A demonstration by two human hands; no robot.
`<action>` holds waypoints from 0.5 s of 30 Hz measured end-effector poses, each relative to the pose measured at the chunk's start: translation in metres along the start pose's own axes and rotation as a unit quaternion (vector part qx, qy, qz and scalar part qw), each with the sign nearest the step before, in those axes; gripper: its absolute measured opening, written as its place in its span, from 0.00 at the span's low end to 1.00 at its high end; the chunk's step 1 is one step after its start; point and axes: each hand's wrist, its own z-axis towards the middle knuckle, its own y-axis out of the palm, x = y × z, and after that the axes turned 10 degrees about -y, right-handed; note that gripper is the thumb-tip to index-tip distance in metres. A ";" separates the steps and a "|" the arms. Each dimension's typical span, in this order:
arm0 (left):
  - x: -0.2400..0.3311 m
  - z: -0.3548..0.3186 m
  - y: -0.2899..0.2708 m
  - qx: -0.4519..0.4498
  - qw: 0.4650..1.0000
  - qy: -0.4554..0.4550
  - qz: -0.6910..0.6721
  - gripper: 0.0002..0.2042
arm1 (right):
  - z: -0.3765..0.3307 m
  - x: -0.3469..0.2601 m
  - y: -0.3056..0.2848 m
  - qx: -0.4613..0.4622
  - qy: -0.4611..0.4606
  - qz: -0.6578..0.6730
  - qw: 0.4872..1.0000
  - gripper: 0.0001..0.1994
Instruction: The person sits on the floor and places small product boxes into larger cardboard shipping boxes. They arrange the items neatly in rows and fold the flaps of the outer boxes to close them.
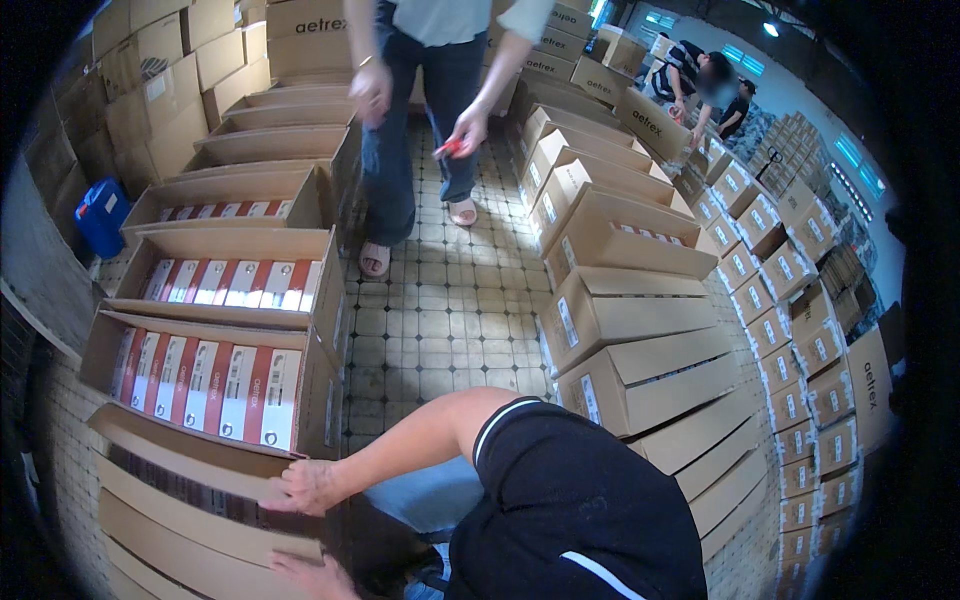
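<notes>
The floor is paved with pale tiles [440,330] marked by small dark insets. A blue plastic jerrycan [102,217] is set down at the left, near tall stacked brown cartons [165,95]. Jeans [388,150] and pale open sandals [463,211] are worn by a co-worker [440,25]. Labelled cartons [785,272] are piled at the right, and a lit ceiling lamp [770,30] is seen above.
</notes>
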 end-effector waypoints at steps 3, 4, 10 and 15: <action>-0.007 -0.005 0.003 0.041 0.993 -0.105 -0.018 0.41 | -0.002 0.008 -0.034 -0.128 0.152 0.046 0.979 0.19; -0.009 -0.006 0.007 0.001 0.987 -0.156 -0.047 0.36 | -0.006 0.015 -0.045 -0.119 0.093 0.028 0.988 0.14; -0.033 -0.017 0.012 0.067 0.909 -0.128 -0.391 0.22 | -0.008 0.013 -0.084 -0.153 0.129 0.046 0.979 0.04; -0.046 0.008 -0.058 0.136 0.893 -0.130 -0.408 0.13 | 0.033 0.022 -0.119 0.010 0.142 -0.036 0.989 0.13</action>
